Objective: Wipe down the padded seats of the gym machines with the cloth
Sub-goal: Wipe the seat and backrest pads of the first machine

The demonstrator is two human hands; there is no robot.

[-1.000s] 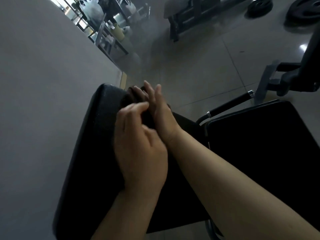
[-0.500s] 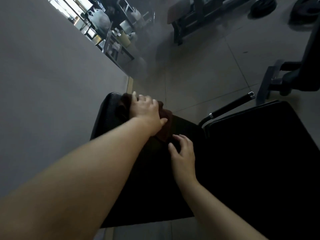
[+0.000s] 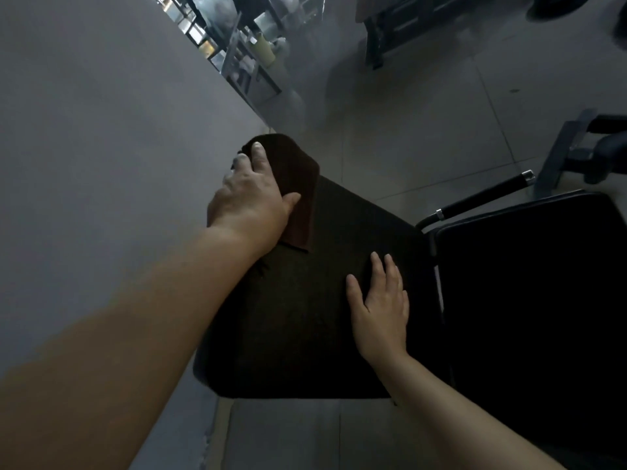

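A dark brown cloth (image 3: 298,184) lies folded over the far corner of a black padded seat (image 3: 305,317). My left hand (image 3: 249,201) presses flat on the cloth, fingers spread toward the wall, thumb on the fabric. My right hand (image 3: 381,307) rests palm down on the bare pad near its right edge, fingers apart, holding nothing. A second black pad (image 3: 529,300) sits just right of the first one.
A grey wall (image 3: 101,147) runs close along the left of the seat. A black handle with a chrome end (image 3: 485,196) sticks out behind the pads. A machine frame (image 3: 576,154) stands at the right, a bench (image 3: 407,25) and shelving (image 3: 244,52) farther back on the tiled floor.
Both hands were together bunching the cloth a second ago. They have since parted: my left hand pushed the cloth to the far corner, my right hand settled flat on the pad.
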